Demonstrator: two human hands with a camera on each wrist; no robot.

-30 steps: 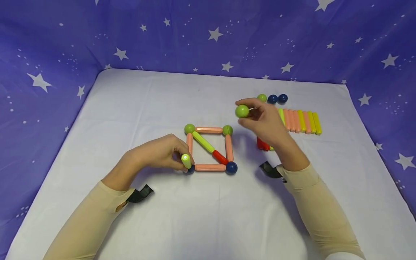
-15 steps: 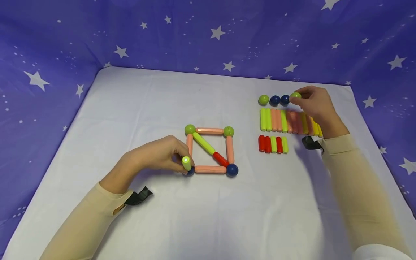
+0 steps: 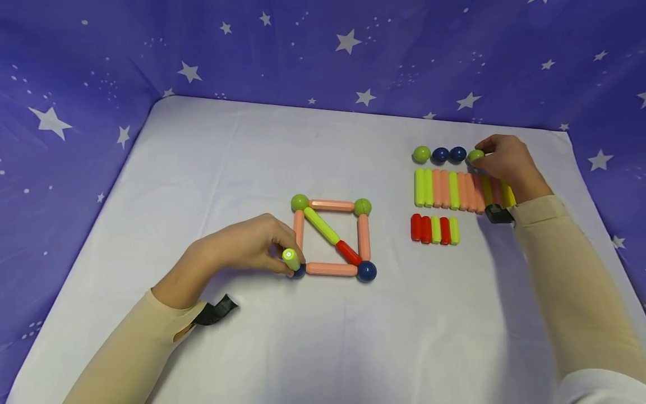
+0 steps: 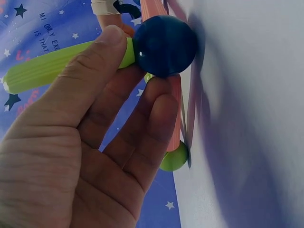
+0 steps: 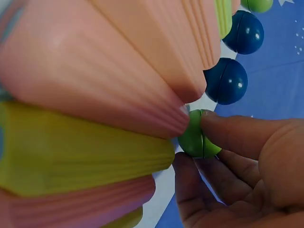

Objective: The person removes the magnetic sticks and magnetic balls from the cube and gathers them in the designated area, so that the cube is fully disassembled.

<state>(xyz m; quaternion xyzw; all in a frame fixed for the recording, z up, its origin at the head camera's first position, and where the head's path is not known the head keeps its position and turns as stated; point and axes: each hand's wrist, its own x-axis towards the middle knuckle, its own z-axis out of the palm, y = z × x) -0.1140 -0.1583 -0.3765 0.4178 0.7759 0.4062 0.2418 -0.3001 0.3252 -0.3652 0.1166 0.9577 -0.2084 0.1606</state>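
My left hand (image 3: 259, 244) pinches a lime-green stick (image 4: 52, 66) that stands upright on a dark blue ball (image 4: 165, 46). That ball forms the near-left corner of a flat square made of pink sticks (image 3: 331, 270), with green balls (image 3: 300, 202) at the far corners and another blue ball (image 3: 367, 271) at the near right. A lime stick (image 3: 321, 225) and a red stick (image 3: 349, 253) run diagonally across it. At the far right my right hand (image 3: 510, 163) grips a green ball (image 5: 197, 135) between thumb and fingers, at the end of the ball row.
Two blue balls (image 3: 449, 155) and a green ball (image 3: 421, 154) lie in line left of my right hand. Below them is a row of pink, lime and yellow sticks (image 3: 454, 191), then a shorter row of red and lime sticks (image 3: 435, 229). A starry purple cloth (image 3: 262, 50) rises behind the white table.
My right hand has carried the green ball from near the square to the right end of the ball row, then slightly away from the blue balls. My left hand keeps its hold.
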